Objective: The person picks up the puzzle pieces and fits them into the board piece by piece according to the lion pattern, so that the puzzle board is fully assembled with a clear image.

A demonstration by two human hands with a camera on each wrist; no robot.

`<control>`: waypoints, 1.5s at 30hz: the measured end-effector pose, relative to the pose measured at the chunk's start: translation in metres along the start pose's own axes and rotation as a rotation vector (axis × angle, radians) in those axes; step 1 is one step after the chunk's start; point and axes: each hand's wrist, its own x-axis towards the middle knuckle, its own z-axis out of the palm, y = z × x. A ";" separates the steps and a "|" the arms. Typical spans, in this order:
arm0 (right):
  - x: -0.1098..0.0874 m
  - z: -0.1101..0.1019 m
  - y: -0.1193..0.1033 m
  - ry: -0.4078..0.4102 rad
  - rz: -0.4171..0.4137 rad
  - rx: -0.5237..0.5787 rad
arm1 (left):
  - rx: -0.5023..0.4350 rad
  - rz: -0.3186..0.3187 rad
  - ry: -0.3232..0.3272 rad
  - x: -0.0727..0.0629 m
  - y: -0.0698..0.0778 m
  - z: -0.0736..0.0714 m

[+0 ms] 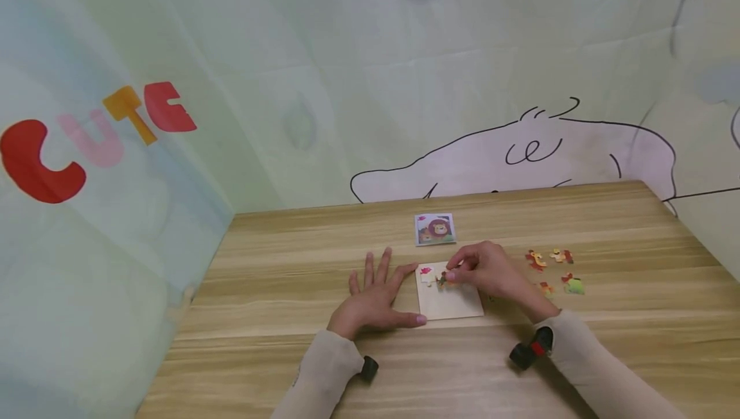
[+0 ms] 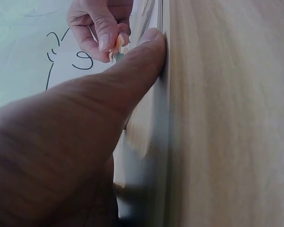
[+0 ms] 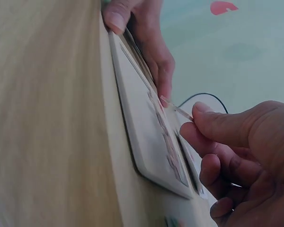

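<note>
A square, pale puzzle board [image 1: 451, 306] lies on the table between the two hands. My left hand [image 1: 372, 303] rests with spread fingers beside it, thumb and index fingertip touching its left edge. With thumb and fingers my right hand [image 1: 488, 271] pinches a small colourful puzzle piece [image 1: 442, 279] over the board's upper part. Seen edge-on in the right wrist view, that thin piece [image 3: 177, 109] is tilted and raised off the board. A piece with a pink shape [image 1: 426, 274] lies in the board's upper left corner. The right fingers hide part of the board's top row.
Behind the board lies a square picture card [image 1: 435, 230] showing a lion. Several loose puzzle pieces, among them a green one [image 1: 573, 285] and an orange one [image 1: 536, 261], lie right of the right hand. A printed cloth wall [image 1: 289, 168] borders the wooden table.
</note>
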 end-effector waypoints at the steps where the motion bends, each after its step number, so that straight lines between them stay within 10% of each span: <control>1: 0.000 0.002 -0.001 0.003 -0.016 -0.011 | -0.002 0.001 0.001 -0.001 0.001 -0.001; 27: 0.001 0.032 -0.012 0.022 0.064 -0.013 | -0.021 0.006 0.012 0.005 -0.006 0.006; 45: 0.004 0.044 -0.020 0.042 -0.027 -0.179 | -0.021 0.023 0.009 0.004 -0.009 0.005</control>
